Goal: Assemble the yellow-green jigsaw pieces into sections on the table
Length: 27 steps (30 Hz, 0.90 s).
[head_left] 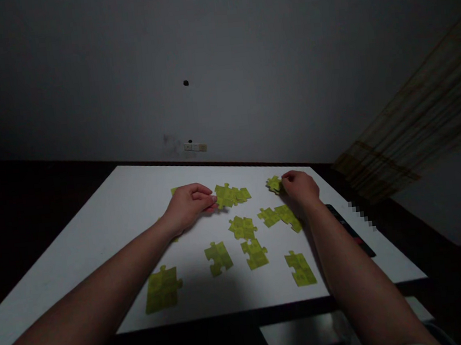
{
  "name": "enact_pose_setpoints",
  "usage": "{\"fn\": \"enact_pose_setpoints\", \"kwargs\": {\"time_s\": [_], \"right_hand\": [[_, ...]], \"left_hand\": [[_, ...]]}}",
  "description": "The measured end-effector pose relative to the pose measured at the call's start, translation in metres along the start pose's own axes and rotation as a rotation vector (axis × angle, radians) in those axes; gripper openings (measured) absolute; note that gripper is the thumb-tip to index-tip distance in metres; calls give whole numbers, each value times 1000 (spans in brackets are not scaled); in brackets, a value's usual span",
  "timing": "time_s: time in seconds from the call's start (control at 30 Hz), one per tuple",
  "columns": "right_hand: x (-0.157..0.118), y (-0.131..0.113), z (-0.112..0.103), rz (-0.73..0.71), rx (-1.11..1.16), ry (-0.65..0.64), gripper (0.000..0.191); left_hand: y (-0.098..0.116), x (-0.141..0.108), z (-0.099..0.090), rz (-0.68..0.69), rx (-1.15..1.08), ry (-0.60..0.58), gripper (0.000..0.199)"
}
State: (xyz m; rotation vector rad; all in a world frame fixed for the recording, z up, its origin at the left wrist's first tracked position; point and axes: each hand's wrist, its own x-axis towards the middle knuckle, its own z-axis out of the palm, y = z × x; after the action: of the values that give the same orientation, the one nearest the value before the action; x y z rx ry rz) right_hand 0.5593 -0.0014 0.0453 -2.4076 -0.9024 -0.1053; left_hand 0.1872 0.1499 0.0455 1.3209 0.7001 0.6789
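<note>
Status of jigsaw pcs [218, 257] on white bench [99, 252], pls?

— All yellow-green, spread over middle and far part of bench. Not one single sheet: I see many separate groups, with gaps between them.

And what is joined so far?

— Far cluster [227, 196] looks like few pcs together. Pair at right of middle [278, 216] also seems connected. Exact joints are hard to see, light is dim.

What is left?

— Lower groups stay apart: big one near front-left edge [162, 289], others at [254, 253] and [300, 268]. Some more pcs are partly under L hand.

Grip state?

— L hand [188, 207]: fingers curled, tips at edge of far cluster, but cannot tell if it is really grasping. R hand [300, 189]: fingers closed on small piece [274, 184], seems pinched at far side of bench.

Anything else near?

— Dark flat object [349, 229] lies by right edge of bench.
</note>
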Motion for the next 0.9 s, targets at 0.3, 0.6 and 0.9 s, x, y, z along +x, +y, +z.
{"fn": "enact_pose_setpoints", "kwargs": {"time_s": [0.3,0.6,0.9], "right_hand": [[-36,-51,13,-426,604,-349,40],[-40,-56,22,-421,466,-258,48],[8,19,15,-134,-272,-27,58]], "left_hand": [[-14,1,3,61,58,-75,21],[-2,18,-27,324,357,104,16],[-7,48,-113,141,1184,146,59]]}}
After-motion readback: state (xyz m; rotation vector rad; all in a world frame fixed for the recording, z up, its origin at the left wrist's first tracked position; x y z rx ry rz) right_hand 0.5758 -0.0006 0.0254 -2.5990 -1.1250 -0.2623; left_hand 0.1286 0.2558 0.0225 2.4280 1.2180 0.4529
